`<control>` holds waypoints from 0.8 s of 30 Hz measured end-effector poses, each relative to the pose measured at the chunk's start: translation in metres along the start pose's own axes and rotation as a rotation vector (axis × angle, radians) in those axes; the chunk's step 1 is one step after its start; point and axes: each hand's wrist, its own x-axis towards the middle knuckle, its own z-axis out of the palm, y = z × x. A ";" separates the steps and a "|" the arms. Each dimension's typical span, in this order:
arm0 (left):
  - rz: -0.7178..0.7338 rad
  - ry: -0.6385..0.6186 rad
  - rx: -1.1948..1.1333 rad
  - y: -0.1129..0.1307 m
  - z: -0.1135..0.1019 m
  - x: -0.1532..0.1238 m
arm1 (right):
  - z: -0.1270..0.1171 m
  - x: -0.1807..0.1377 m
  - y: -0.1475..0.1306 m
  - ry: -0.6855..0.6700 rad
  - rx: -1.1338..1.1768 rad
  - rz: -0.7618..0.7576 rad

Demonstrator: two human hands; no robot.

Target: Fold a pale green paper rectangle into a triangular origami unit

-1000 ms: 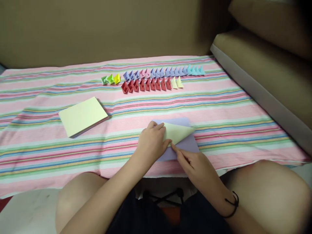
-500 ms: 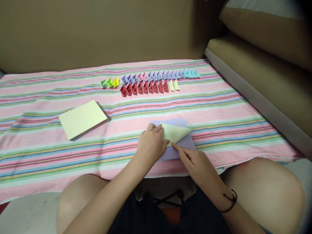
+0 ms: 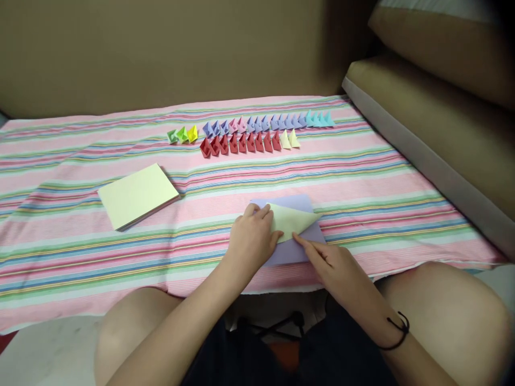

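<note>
cream folded paper (image 3: 293, 221), sharp-tipped at right

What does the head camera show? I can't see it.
The left hand rests on folded yellow paper over a purple sheet; the right hand touches the yellow paper. A paper stack and small paper shapes sit on striped cloth.

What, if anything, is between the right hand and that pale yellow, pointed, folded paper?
Nothing visible: the right hand has a fingertip at the folded paper's near edge. The flat, lavender paper sheet lies underneath, not between them.
</note>
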 end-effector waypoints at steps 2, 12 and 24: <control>0.001 -0.001 0.001 0.000 0.000 0.000 | -0.005 0.001 0.004 0.015 0.004 0.017; 0.000 0.001 -0.002 0.000 0.002 0.001 | -0.012 0.005 0.023 0.044 0.122 0.119; 0.006 0.017 -0.006 -0.002 0.002 0.001 | -0.026 0.019 0.028 0.466 0.285 0.070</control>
